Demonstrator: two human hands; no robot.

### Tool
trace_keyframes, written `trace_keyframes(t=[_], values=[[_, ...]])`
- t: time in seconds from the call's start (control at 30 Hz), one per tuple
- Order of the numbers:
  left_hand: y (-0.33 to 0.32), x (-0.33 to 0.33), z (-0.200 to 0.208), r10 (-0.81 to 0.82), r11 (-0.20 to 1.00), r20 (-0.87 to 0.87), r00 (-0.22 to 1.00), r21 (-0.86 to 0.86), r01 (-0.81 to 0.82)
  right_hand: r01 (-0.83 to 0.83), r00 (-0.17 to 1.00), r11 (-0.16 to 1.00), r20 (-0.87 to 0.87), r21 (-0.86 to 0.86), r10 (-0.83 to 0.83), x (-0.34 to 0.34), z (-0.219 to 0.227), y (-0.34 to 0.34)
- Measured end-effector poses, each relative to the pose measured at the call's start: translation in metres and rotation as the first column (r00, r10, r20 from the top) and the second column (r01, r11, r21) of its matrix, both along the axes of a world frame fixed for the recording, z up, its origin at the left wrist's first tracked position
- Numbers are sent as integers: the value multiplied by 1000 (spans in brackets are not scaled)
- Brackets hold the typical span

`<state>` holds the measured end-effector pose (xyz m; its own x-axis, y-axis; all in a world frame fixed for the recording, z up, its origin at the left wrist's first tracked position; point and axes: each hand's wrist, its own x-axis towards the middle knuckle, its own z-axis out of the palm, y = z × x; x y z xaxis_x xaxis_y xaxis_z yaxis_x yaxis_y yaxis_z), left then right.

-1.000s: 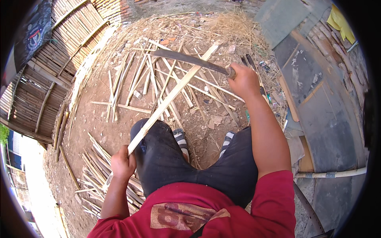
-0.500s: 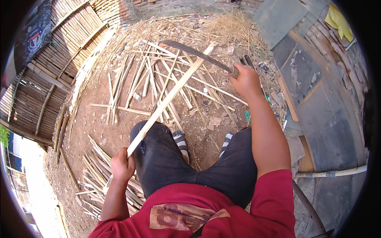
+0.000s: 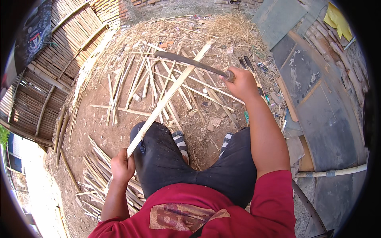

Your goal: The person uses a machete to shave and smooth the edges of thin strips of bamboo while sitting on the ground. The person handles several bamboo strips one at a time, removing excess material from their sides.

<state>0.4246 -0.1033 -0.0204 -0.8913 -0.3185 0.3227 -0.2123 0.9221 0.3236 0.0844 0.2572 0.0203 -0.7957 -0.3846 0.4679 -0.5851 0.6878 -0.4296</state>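
My left hand [image 3: 122,164] is closed round the near end of a long pale bamboo strip [image 3: 168,96], beside my left thigh. The strip slants away to the upper right, passing over my left knee. My right hand [image 3: 243,84] grips the short handle of a machete [image 3: 186,60], its dark blade curving at the tip. Blade and strip cross near the strip's far part, with the blade pointing left; whether they touch I cannot tell. Beyond my feet, many split strips [image 3: 137,81] lie crisscrossed on the dirt.
A second heap of split strips [image 3: 93,174] lies beside my left leg. Bamboo panels [image 3: 75,35] stand on the left. Dark boards [image 3: 329,119] and a pale pole [image 3: 345,171] are on the right. Dry straw [image 3: 234,33] and rubble lie toward the brick wall [image 3: 158,8].
My right hand has moved slightly left and nearer to me, and the machete has slid down along the strip. The left hand and the strip have hardly moved.
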Motion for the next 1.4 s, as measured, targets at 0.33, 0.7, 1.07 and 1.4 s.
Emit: trace_keyframes(t=[0.33,0.7,1.07,1.4], values=[[4,2,8,0,1000,15,1000,18,0,-195,948,951,-204,240,246,17,4,-14],[14,-6,17,13,992,32,999,124,-17,-193,969,980,-148,39,197,32,9,-37],[16,2,35,-11,990,135,991,139,-8,94,994,996,47,11,-94,21,10,-18],[22,-1,33,-69,971,-7,998,231,69,-225,831,885,393,-407,393,44,37,-39]])
